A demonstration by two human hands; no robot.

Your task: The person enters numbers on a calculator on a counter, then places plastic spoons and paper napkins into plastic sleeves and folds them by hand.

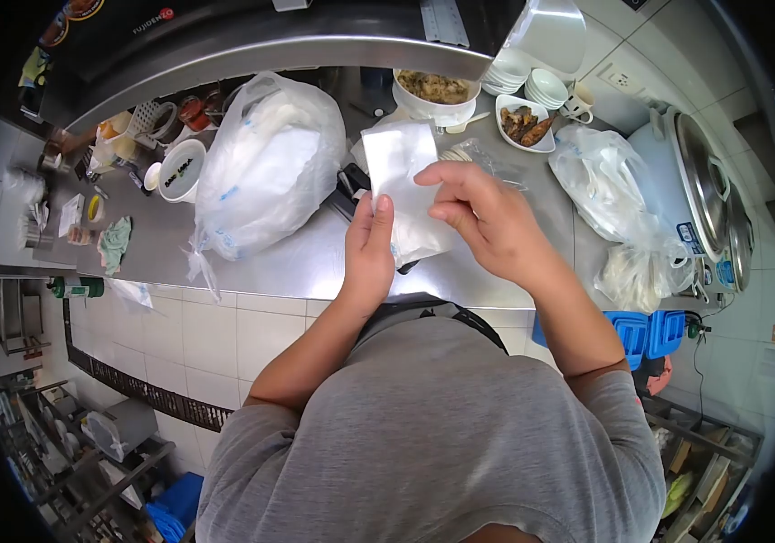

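My left hand [370, 240] grips a flat, folded white sheet [403, 156] by its lower left side, thumb on the front; whether it is paper or a thin plastic bag I cannot tell. My right hand [478, 213] is at the sheet's right edge, its index fingertip over that edge and the thumb apart from it. More white, crinkled material [422, 237] shows between the hands, lower down. Behind my left hand, a black object [351, 185] is partly covered. A large, stuffed clear plastic bag [265, 167] stands to the left on the steel counter [487, 282].
At the back are a white bowl of food [432, 90], a dish of browned pieces [525, 124] and stacked white bowls [546, 89]. Plastic bags [600, 176] and a big lidded container [677, 181] stand right. A steel shelf [251, 68] overhangs the counter.
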